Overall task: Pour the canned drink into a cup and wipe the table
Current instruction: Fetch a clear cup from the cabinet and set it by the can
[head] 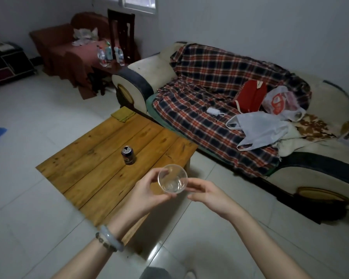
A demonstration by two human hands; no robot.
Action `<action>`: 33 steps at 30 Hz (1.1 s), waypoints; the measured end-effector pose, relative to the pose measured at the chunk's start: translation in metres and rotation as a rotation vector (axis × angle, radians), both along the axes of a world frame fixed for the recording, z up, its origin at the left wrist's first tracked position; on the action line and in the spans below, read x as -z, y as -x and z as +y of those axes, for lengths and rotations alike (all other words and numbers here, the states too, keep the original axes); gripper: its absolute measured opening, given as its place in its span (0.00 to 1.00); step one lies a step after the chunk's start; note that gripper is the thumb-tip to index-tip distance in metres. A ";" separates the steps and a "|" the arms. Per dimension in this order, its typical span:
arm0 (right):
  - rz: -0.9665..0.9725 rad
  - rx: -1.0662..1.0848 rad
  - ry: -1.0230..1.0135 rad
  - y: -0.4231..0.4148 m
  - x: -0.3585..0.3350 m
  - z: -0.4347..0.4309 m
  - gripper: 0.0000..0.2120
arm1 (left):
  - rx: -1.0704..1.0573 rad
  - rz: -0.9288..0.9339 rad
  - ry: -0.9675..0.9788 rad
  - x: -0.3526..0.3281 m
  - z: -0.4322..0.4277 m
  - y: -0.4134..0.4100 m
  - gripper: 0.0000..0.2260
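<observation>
1. While the left hand (149, 191) grips the cup (172, 179) above the table (85, 158), nearer me than the can (127, 156), I'd park it just beside the can.
2. Right hand's (208, 193) loose, holding nothing; use it to pour slowly.

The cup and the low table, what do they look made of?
The cup is clear and glossy, probably thin plastic, possibly glass; you see straight through it. The table is wooden planks with an orange-brown, slightly shiny finish; grain, knots and board seams show.

Home living room — sofa (149, 71) (plaid blanket (210, 81)), wooden table (101, 150).
</observation>
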State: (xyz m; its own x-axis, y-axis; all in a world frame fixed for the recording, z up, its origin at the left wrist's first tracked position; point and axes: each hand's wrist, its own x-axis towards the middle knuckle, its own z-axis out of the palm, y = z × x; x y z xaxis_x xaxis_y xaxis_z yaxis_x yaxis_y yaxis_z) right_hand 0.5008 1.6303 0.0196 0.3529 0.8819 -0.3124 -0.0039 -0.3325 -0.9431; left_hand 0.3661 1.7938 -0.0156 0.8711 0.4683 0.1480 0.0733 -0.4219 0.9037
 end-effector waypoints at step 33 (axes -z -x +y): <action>-0.090 -0.568 0.281 -0.283 0.127 0.394 0.14 | -0.803 0.136 0.270 0.151 0.257 -0.232 0.27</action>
